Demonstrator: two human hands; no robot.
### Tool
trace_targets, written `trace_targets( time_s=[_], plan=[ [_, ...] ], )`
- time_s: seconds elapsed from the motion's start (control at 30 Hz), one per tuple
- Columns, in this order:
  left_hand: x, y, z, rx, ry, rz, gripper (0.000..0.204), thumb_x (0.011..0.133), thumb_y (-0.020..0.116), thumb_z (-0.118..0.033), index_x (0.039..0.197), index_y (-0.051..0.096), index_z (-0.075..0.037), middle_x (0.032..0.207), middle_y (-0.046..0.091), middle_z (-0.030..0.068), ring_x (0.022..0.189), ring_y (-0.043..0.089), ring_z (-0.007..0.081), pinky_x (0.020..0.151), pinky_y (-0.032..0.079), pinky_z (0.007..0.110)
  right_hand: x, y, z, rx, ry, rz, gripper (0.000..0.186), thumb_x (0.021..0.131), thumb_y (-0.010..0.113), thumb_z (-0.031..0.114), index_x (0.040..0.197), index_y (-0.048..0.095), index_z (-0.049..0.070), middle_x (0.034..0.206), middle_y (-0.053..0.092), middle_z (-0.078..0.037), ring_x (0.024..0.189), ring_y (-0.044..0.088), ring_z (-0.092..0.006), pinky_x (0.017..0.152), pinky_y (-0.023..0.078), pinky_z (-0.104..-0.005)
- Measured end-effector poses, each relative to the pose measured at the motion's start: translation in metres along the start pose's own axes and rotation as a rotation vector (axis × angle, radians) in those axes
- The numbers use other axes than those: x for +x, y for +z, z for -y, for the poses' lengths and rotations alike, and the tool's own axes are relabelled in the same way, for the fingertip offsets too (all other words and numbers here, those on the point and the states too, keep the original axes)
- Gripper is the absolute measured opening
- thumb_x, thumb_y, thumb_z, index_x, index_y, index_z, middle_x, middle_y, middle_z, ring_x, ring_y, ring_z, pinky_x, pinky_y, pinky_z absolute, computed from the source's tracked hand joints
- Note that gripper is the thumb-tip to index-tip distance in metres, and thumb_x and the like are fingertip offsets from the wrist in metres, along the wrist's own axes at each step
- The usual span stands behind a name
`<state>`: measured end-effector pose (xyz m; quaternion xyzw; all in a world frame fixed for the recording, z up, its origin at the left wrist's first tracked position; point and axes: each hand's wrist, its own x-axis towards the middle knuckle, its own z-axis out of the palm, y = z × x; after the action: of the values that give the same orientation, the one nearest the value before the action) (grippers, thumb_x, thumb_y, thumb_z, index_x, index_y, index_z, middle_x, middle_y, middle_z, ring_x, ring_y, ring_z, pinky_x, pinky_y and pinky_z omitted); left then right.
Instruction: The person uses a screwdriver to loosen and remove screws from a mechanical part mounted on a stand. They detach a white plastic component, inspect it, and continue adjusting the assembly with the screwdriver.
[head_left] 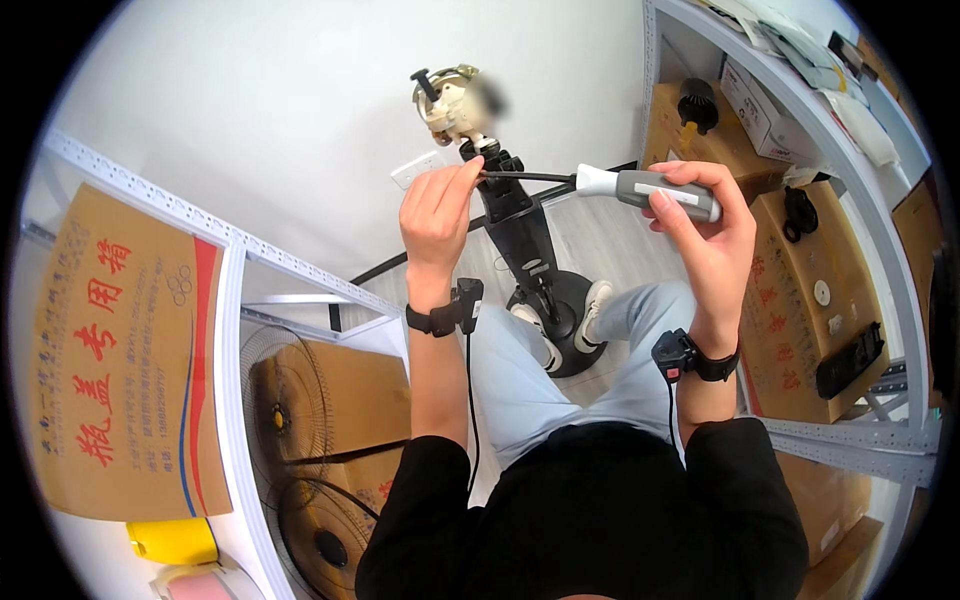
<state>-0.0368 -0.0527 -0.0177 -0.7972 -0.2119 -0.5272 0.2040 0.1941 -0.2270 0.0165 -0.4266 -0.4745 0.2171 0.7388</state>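
Note:
My right hand (705, 215) grips the grey-and-white handle of a screwdriver (600, 182), held horizontally with its dark shaft pointing left. The shaft's end meets the fingertips of my left hand (438, 215), which are pinched at the upper part of a black upright stand (515, 225); what they hold is hidden. Atop the stand sits a cream mechanical head (450, 110) with a black knob and a blurred dark part. The stand's round base (570, 350) rests on the floor between my feet.
Shelving (230, 260) flanks me on both sides, holding cardboard boxes (130, 350) and, at right, black parts (848, 360). Lower left are wire fan grilles (285, 400) and a yellow object (172, 540). A white wall (300, 120) with a socket (415, 168) stands behind the stand.

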Motion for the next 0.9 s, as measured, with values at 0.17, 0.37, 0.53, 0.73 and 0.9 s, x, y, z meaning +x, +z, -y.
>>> trace_targets(
  time_s=[0.17, 0.37, 0.53, 0.73, 0.9],
  plan=[
    [-0.006, 0.002, 0.016, 0.056, -0.162, -0.046, 0.018, 0.084, 0.072, 0.001, 0.101, 0.073, -0.006, 0.088, 0.069, 0.0067, 0.077, 0.066, 0.0218, 0.069, 0.053, 0.032, 0.004, -0.007, 0.002, 0.027, -0.011, -0.202, 0.018, 0.090, 0.074, 0.006, 0.104, 0.063, 0.002, 0.097, 0.069, -0.008, 0.075, 0.068, -0.0117, 0.064, 0.056, -0.0238],
    [-0.010, 0.010, 0.016, -1.185, -1.105, -0.190, 0.019, 0.096, 0.052, -0.003, 0.112, 0.061, 0.004, 0.094, 0.064, 0.0139, 0.071, 0.059, 0.0192, 0.061, 0.044, 0.029, 0.000, 0.000, -0.007, -0.042, -0.181, -0.239, 0.020, 0.089, 0.074, 0.002, 0.106, 0.062, 0.000, 0.106, 0.068, -0.010, 0.084, 0.068, -0.0134, 0.068, 0.055, -0.0245],
    [-0.028, 0.018, 0.029, -2.026, -1.479, -0.263, 0.017, 0.089, 0.046, 0.001, 0.103, 0.057, 0.002, 0.092, 0.057, 0.0132, 0.066, 0.047, 0.0164, 0.056, 0.037, 0.027, -0.008, 0.015, -0.019, -0.229, -0.333, -0.220, 0.023, 0.084, 0.077, 0.001, 0.102, 0.065, 0.000, 0.104, 0.070, -0.012, 0.090, 0.068, -0.0182, 0.079, 0.054, -0.0296],
    [-0.018, 0.019, 0.023, -1.786, -1.431, -0.239, 0.012, 0.099, 0.050, -0.010, 0.102, 0.056, 0.000, 0.083, 0.051, 0.0047, 0.063, 0.043, 0.0139, 0.053, 0.034, 0.027, -0.013, 0.046, -0.022, -0.399, -0.553, -0.157, 0.026, 0.076, 0.081, 0.000, 0.098, 0.067, 0.002, 0.102, 0.071, -0.016, 0.089, 0.070, -0.0261, 0.076, 0.055, -0.0318],
    [-0.011, 0.021, 0.022, -1.560, -1.327, -0.197, 0.027, 0.107, 0.049, -0.024, 0.108, 0.056, 0.002, 0.078, 0.048, 0.0008, 0.060, 0.042, 0.0106, 0.050, 0.031, 0.026, -0.015, 0.076, -0.028, -0.484, -0.713, -0.116, 0.031, 0.073, 0.085, 0.003, 0.098, 0.067, 0.003, 0.102, 0.070, -0.015, 0.083, 0.071, -0.0270, 0.065, 0.057, -0.0315]
  ],
)
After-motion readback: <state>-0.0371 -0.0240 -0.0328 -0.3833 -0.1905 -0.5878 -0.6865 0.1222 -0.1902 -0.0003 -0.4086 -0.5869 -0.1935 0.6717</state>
